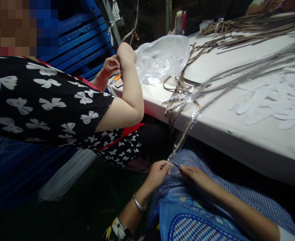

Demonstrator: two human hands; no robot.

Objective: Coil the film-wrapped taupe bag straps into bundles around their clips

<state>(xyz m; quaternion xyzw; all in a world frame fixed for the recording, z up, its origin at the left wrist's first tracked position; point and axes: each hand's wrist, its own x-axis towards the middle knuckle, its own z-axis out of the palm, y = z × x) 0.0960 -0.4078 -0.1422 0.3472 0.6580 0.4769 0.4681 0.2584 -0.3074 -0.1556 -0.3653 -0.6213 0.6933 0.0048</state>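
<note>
Over my lap, my left hand [160, 171] pinches the end of a long clear plastic sleeve [179, 140]. Inside the sleeve runs a thin taupe strap [187, 127] that slopes down off the table edge. My right hand [193, 174], fingers closed, grips a slim dark metal tool [175, 164]; its kind cannot be made out. The tool's tip meets the sleeve beside my left fingertips. More taupe straps [185, 85] with gold-coloured clasps [196, 104] lie on the table above my hands, some of them in clear plastic.
The white table [213, 134] spans the right side. On it are flat white paper pieces [275, 100], a white plastic bag [162, 57] and a strap pile [238, 26]. Close at left, a co-worker in a bow-print top [49, 97] works with both hands. Blue slats [84, 36] stand behind.
</note>
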